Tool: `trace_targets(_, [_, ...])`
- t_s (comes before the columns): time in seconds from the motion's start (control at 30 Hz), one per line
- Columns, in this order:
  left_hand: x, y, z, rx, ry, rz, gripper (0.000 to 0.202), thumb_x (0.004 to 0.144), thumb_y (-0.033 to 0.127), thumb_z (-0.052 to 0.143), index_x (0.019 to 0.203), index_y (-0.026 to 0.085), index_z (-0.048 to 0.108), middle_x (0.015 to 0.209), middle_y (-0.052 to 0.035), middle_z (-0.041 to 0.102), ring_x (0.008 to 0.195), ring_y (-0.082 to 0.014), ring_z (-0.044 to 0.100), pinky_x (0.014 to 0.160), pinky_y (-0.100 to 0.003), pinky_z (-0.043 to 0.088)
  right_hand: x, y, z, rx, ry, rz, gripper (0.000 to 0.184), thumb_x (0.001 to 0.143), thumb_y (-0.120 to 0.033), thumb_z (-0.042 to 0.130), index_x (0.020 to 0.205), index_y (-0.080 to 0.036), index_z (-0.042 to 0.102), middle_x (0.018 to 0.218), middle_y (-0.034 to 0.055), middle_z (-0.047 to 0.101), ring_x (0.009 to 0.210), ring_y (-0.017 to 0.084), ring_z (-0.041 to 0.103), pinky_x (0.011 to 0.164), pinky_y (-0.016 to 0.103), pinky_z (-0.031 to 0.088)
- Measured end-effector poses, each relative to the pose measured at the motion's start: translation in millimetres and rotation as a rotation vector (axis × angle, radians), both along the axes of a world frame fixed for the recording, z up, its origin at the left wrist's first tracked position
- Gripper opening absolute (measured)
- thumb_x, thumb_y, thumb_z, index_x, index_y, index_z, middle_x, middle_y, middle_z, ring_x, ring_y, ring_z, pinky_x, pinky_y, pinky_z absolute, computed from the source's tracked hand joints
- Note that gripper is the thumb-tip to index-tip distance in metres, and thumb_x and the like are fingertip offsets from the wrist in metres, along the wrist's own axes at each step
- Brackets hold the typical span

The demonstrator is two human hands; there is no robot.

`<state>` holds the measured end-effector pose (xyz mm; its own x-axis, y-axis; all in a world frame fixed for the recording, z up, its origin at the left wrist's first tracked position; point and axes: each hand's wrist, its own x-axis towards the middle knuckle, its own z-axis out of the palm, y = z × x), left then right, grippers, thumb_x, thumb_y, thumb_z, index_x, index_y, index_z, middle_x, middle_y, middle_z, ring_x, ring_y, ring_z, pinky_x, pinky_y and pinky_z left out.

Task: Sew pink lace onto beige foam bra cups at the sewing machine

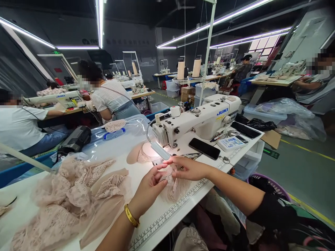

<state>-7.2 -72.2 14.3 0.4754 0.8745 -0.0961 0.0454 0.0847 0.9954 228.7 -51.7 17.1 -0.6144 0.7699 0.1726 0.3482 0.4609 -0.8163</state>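
Note:
My left hand (150,186), with a gold bangle on its wrist, pinches a piece of beige lace fabric (174,188) on the white table. My right hand (187,168) holds the same lace piece just in front of the needle area of the white Juki sewing machine (199,122). Both hands have fingers closed on the fabric under the machine's bright lamp (160,150).
A heap of beige lace pieces (75,195) lies at the left. A black phone (204,148), scissors and a small box sit on the table by the machine. A ruler strip (172,209) runs along the table's front edge. Other people sew at benches behind and to the right.

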Motion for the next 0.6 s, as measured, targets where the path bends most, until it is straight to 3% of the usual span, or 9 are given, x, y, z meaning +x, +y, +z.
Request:
trace_targets(0.1, [0.6,-3.3,5.7,0.020,0.013,-0.025,0.050,0.082,0.034,0.079,0.129,0.027,0.064,0.114,-0.0065,0.071,0.102,-0.0234,0.064,0.089,-0.033,0.048,0.7,5.9,0.4,-0.089,0.047,0.018,0.037,0.090,-0.034,0.069,0.126,-0.026,0.062,0.110,0.0033,0.063,0.099,0.020,0.059,0.070,0.024,0.046])
trace_targets(0.23, [2.1,-5.1,7.4,0.071,0.070,0.030,0.054,0.076,0.033,0.084,0.127,0.026,0.066,0.106,-0.0054,0.071,0.099,-0.0234,0.062,0.085,-0.032,0.047,0.3,6.6,-5.0,-0.121,0.157,-0.020,0.032,0.088,-0.036,0.074,0.116,-0.023,0.066,0.091,-0.0015,0.056,0.085,0.016,0.054,0.072,0.026,0.043])
trace_targets(0.37, [-0.1,-1.9,4.7,0.058,0.133,0.081,0.051,0.076,0.038,0.083,0.123,0.023,0.067,0.083,-0.0001,0.067,0.079,-0.0190,0.058,0.072,-0.029,0.043,1.1,2.9,-7.9,-0.225,0.304,-0.018,0.034,0.089,-0.044,0.073,0.113,-0.020,0.066,0.084,-0.0035,0.051,0.078,0.014,0.050,0.072,0.026,0.039])
trace_targets(0.6, [-5.5,5.0,5.3,-0.093,0.037,0.067,0.055,0.071,0.045,0.088,0.118,0.021,0.071,0.090,-0.0034,0.073,0.085,-0.0196,0.062,0.077,-0.029,0.046,1.2,-0.5,-2.9,-0.361,0.455,-0.040,0.041,0.084,-0.051,0.078,0.107,-0.019,0.066,0.083,-0.0039,0.050,0.076,0.012,0.047,0.071,0.026,0.036])
